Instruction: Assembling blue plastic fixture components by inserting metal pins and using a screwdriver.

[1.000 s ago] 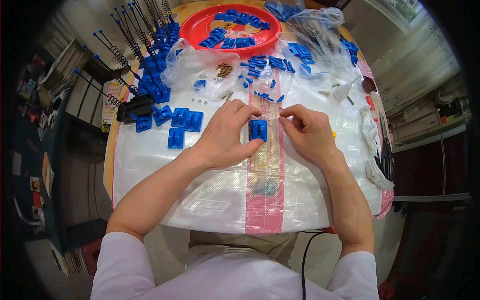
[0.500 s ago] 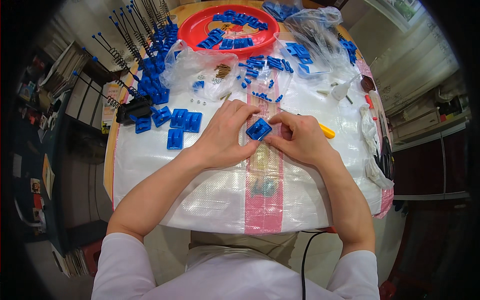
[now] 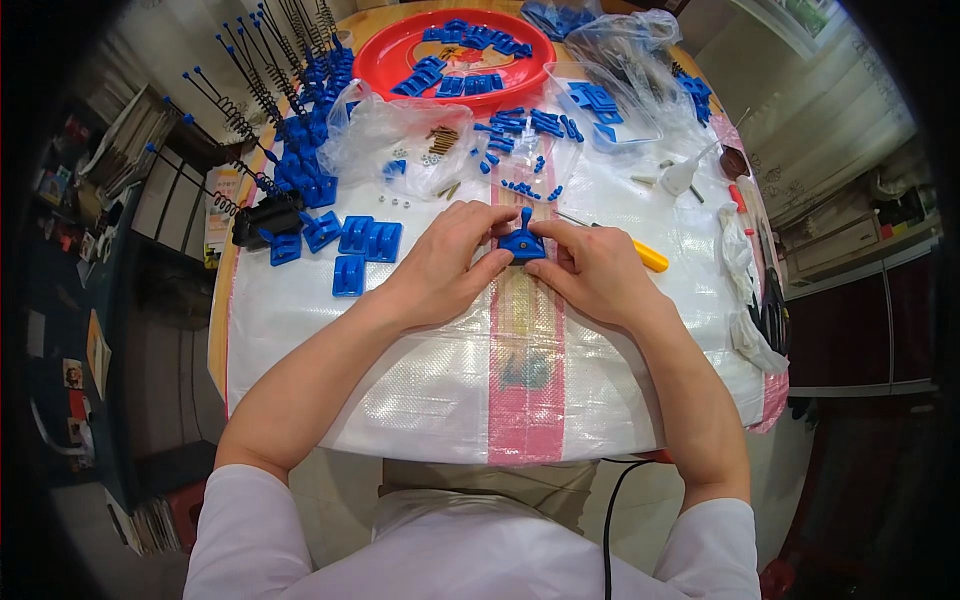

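Both hands meet over the middle of the table on one small blue plastic part [image 3: 522, 244] with a short peg sticking up from it. My left hand [image 3: 440, 268] pinches its left side with thumb and fingers. My right hand [image 3: 592, 268] grips its right side. The part hovers just above the white woven sheet [image 3: 400, 380] with its pink stripe [image 3: 527, 400].
Loose blue parts [image 3: 355, 243] lie left of my hands, a yellow-handled tool [image 3: 648, 258] to the right. Farther back: a red tray [image 3: 395, 60] of blue parts, clear bags [image 3: 395, 140] with screws, black springs on blue bases [image 3: 290, 120]. Shelves stand at left.
The blue part has been turned in my fingers, from lying flat to standing with its peg up. Both hands stayed at the same spot.
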Tool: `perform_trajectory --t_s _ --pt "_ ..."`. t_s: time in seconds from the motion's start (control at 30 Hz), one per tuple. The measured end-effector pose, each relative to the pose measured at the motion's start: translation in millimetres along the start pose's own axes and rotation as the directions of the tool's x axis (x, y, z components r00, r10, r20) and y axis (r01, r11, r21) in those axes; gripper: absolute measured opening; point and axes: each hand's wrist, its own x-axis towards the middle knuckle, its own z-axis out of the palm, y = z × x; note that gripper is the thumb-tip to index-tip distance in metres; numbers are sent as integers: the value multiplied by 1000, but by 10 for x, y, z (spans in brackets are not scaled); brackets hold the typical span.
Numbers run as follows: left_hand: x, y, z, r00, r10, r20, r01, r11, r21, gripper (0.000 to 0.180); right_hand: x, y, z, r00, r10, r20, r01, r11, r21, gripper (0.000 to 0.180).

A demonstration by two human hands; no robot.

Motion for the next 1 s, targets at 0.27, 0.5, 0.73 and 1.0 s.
perform_trajectory --t_s 0.27,0.5,0.73,1.0 --pt "11 -20 -3 999 47 20 -47 998 36 36 -10 8 -23 1000 28 1 -28 999 18 38" --pt "-4 -11 -1 998 54 31 -56 996 67 36 -17 -75 -81 1000 22 21 -23 999 37 35" --pt "6 67 -6 1000 12 9 -13 997 73 36 -8 -39 -47 996 -44 -81 60 977 206 25" --pt "14 39 36 999 43 -16 -41 994 97 28 47 14 93 982 -98 -160 141 947 290 12"
